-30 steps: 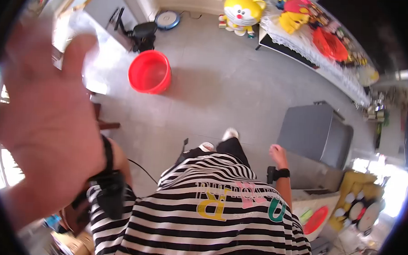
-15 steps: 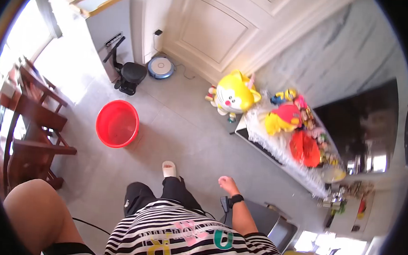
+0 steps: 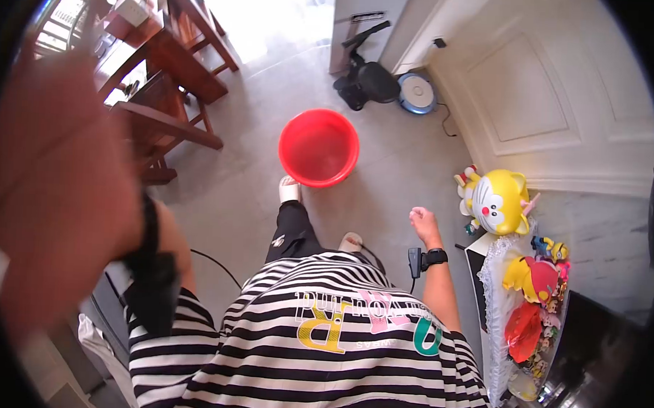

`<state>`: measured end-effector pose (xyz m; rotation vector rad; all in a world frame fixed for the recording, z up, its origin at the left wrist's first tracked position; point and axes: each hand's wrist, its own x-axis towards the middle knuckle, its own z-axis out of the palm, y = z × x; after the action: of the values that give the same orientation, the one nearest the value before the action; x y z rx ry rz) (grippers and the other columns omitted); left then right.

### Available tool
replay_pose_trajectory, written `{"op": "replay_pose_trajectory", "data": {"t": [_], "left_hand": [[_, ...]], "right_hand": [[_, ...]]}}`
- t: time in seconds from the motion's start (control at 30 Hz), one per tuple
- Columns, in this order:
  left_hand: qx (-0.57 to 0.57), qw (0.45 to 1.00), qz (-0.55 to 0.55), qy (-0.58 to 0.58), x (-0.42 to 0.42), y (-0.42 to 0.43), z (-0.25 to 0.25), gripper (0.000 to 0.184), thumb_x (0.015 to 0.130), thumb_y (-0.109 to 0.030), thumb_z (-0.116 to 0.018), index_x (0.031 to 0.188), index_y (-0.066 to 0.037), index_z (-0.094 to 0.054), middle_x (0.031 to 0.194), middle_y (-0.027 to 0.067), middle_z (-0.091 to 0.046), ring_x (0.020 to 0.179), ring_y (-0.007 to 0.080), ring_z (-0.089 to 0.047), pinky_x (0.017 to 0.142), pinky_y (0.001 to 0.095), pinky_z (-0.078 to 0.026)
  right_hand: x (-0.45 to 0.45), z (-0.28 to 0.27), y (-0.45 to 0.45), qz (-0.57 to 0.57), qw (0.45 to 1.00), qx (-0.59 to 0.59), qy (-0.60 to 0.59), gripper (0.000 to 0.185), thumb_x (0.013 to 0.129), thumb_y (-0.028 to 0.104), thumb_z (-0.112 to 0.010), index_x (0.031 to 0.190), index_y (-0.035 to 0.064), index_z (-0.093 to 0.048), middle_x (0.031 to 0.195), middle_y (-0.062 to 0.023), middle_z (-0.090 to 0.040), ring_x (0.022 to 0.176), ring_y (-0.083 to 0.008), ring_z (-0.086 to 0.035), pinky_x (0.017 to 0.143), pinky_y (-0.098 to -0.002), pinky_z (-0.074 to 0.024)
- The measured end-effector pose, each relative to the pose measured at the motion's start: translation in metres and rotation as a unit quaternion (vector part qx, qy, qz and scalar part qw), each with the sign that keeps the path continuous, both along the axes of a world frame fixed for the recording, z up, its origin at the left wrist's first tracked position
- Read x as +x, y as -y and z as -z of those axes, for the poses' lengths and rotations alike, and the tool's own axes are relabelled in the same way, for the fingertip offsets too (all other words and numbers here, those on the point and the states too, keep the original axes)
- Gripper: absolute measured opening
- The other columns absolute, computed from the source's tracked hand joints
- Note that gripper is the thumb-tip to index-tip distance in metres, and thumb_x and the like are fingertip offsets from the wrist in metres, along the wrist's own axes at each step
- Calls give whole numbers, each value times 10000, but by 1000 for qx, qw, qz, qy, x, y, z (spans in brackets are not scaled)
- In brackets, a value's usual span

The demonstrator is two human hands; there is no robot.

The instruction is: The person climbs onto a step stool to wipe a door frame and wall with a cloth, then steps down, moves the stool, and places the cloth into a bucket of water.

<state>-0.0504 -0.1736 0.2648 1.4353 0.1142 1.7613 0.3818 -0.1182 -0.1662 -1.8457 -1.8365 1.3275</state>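
Close to the camera on the left, my left hand (image 3: 65, 178) is raised and badly smeared by motion. Its fingers cannot be made out, and a dark strap with a device circles its wrist. My right hand (image 3: 423, 221) hangs beside my body with fingers loosely curled and nothing visible in them. A dark band and a small grey device (image 3: 415, 262) sit at that wrist. Ahead on the grey floor stands a red bucket (image 3: 319, 148), upright, with no contents that I can make out. My left foot is right at its near side; neither hand touches it.
Dark wooden chairs (image 3: 166, 128) and a table stand at the left. Beyond the bucket are a black seat-like item (image 3: 376, 82) and a round robot vacuum (image 3: 417, 93). To the right, a yellow cat figure (image 3: 496, 203) stands beside a low cabinet bearing toys. A cable (image 3: 219, 261) crosses the floor.
I have stepped forward and turned left, so the bucket is now nearer and more central. My left hand has come up into view; my right hand stays low at my side.
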Motion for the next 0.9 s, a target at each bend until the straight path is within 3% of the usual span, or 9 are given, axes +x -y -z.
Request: {"op": "replay_pose_trajectory", "data": {"t": [0.13,0.17,0.23,0.3,0.37,0.57,0.77,0.83,0.9], "left_hand": [[-233,969,-75,22,-82,-44,108,629,910,-474,-245,1302,15,-313,1312,193,-388,1134,381,-446,976,425,-317],[-363,922,-130,-27,-96,-49,145,652,906,-515,-236,1297,-1,-325,1314,178,-393,1139,325,-458,951,398,-342],[-542,824,-140,90,-110,-51,229,598,918,-481,-261,1287,-17,-337,1270,145,-438,1079,276,-501,925,370,-369],[-640,747,-64,168,-119,-32,307,582,907,-496,-292,1281,-57,-368,1258,118,-461,1076,273,-508,901,373,-384],[-708,676,-9,205,-113,-12,362,566,903,-501,-312,1263,-71,-388,1220,104,-493,1045,250,-529,874,368,-408],[-806,549,65,209,-80,10,497,547,910,-457,-356,1258,-38,-386,1191,89,-514,1009,204,-546,859,349,-433],[-814,516,69,258,-52,-5,605,496,915,-381,-397,1281,-47,-372,1246,99,-475,1045,203,-524,866,325,-423],[-799,527,86,278,-43,-8,624,478,932,-378,-354,1272,-43,-379,1247,114,-472,1080,234,-512,901,362,-414],[-784,524,95,319,-34,-7,641,477,935,-370,-347,1276,-37,-372,1260,132,-455,1098,251,-501,908,374,-413]], "right_hand": [[-56,-5,12,-54,993,-67,77,298,799,182,-571,1010,-28,-572,784,-94,-624,646,-137,-585,591,-266,-478],[-69,-5,7,-74,987,-93,109,308,798,187,-571,1019,-28,-566,800,-100,-628,657,-140,-591,595,-270,-479],[-99,-1,-6,-97,976,-128,149,319,797,191,-572,1029,-28,-561,816,-106,-631,668,-142,-596,600,-274,-481],[-135,5,-25,-81,978,-156,115,399,789,228,-562,1098,-23,-532,992,-200,-612,945,-303,-591,822,-360,-457],[-186,1,-50,-101,975,-154,125,409,787,227,-563,1112,-18,-523,999,-204,-607,945,-309,-588,821,-364,-455],[-277,119,-117,-210,953,-174,134,501,777,221,-573,1215,14,-444,1129,-204,-543,1047,-311,-525,858,-369,-436],[-298,284,-118,-402,869,-117,265,632,742,223,-622,1308,120,-358,1349,-165,-334,1234,-337,-327,988,-417,-342],[-309,316,-124,-410,864,-110,269,636,719,181,-637,1295,100,-380,1318,-208,-369,1238,-365,-318,1017,-383,-304],[-315,352,-127,-443,794,-196,367,562,730,226,-634,1252,127,-452,1259,-165,-458,1169,-347,-420,969,-428,-356]]}}
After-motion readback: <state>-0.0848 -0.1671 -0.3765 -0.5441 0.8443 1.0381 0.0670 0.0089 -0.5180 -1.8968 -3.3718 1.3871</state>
